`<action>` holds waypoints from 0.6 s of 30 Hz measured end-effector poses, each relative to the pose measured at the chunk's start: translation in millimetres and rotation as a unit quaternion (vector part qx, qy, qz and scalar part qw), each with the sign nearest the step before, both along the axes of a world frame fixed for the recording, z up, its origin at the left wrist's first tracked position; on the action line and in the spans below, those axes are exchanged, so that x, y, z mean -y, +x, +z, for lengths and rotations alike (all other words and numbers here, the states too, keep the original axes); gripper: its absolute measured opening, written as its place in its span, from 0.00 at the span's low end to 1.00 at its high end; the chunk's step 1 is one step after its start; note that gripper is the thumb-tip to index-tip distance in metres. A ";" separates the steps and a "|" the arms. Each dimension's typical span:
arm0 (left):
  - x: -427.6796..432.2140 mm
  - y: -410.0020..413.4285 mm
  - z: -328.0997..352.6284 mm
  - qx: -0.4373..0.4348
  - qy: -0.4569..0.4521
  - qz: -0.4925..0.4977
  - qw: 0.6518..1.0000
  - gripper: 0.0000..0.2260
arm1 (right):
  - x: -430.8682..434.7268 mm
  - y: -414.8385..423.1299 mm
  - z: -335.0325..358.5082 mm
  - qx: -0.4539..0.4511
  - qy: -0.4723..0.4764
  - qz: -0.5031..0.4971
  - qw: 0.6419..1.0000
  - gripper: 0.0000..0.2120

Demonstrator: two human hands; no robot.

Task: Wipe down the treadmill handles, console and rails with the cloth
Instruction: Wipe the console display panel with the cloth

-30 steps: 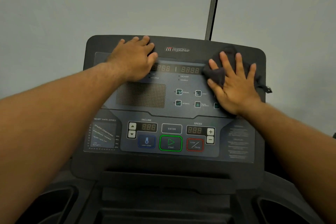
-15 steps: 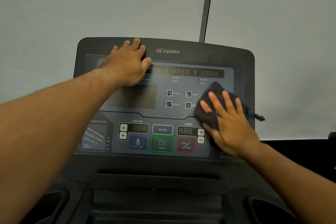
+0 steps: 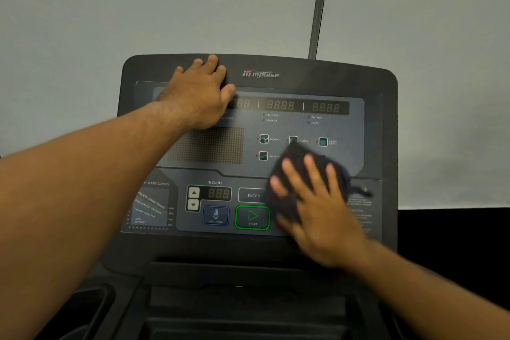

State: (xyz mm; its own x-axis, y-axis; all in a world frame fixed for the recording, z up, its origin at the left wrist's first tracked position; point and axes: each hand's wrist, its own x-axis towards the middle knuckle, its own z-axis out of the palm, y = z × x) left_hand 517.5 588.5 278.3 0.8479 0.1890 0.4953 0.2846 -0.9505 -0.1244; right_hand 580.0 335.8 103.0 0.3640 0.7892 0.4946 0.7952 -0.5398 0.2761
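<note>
A plain, pale grey wall (image 3: 110,8) fills my view ahead, softly and evenly lit. A thin dark vertical strip (image 3: 319,8) runs up it. Low on my right, the wall ends at a black band (image 3: 455,243).

Dark treadmill console (image 3: 317,77) — dark cloth (image 3: 296,153) at its lower right, right hand (image 3: 317,210) flat on it, left hand (image 3: 198,94) flat near the top-left corner.

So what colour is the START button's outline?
Green around the START button; head view shows it.
</note>
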 end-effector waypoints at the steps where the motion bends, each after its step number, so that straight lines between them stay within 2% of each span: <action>1: 0.7 -0.2 0.1 -0.001 -0.001 0.001 1.000 0.26 | 12.3 -9.3 -21.4 0.013 -0.035 0.019 0.999 0.32; 4: 1.5 -0.6 1.3 -0.011 -0.005 0.008 1.000 0.27 | 36.2 -17.6 -43.4 0.036 -0.107 0.061 0.992 0.30; 7: 1.3 -0.4 1.8 -0.013 -0.007 0.007 1.000 0.27 | 23.7 4.5 -11.4 0.055 -0.120 0.075 0.988 0.31; 10: -0.8 0.5 1.5 -0.016 -0.010 0.007 1.000 0.26 | -10.6 34.6 47.3 0.066 -0.037 0.022 0.997 0.32; 14: -3.3 0.4 0.6 -0.016 -0.009 0.002 1.000 0.25 | -51.0 56.3 119.6 0.010 0.076 -0.072 0.994 0.31; 16: -4.6 0.3 -0.3 -0.015 -0.011 0.000 1.000 0.25 | -64.5 60.8 137.6 -0.024 0.132 -0.113 0.985 0.29; 18: -6.7 0.7 -0.7 -0.014 -0.009 -0.004 1.000 0.25 | -72.9 54.2 134.8 -0.044 0.146 -0.129 0.980 0.29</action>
